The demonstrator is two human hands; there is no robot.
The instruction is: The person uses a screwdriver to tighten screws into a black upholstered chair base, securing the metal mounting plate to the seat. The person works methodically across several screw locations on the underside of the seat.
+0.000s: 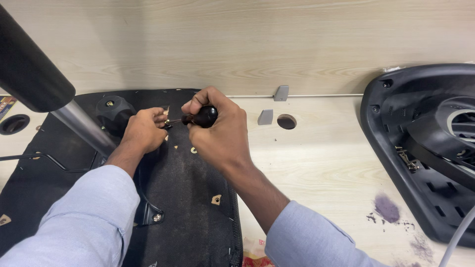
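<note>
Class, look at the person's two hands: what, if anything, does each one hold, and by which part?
The right hand grips a screwdriver by its dark rounded handle. The left hand pinches at the tool's tip, over the black seat underside; what it holds is hidden.

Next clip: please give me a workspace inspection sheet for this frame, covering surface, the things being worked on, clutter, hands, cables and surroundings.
Surface: light wood-grain table with a round hole; purple smudges near the right edge.
Job's things: upturned black seat base covered in fabric, metal column rising from it, black knob, dark-handled screwdriver.
Clutter: two small grey clips; black plastic chair shell on the right.
Hands: right hand grips the screwdriver handle; left hand is closed at the tool's tip, what it pinches is hidden.
Cables: grey cable at the lower right corner; thin black lever rod at left.
Surroundings: wood-grain wall panel behind the table.
</note>
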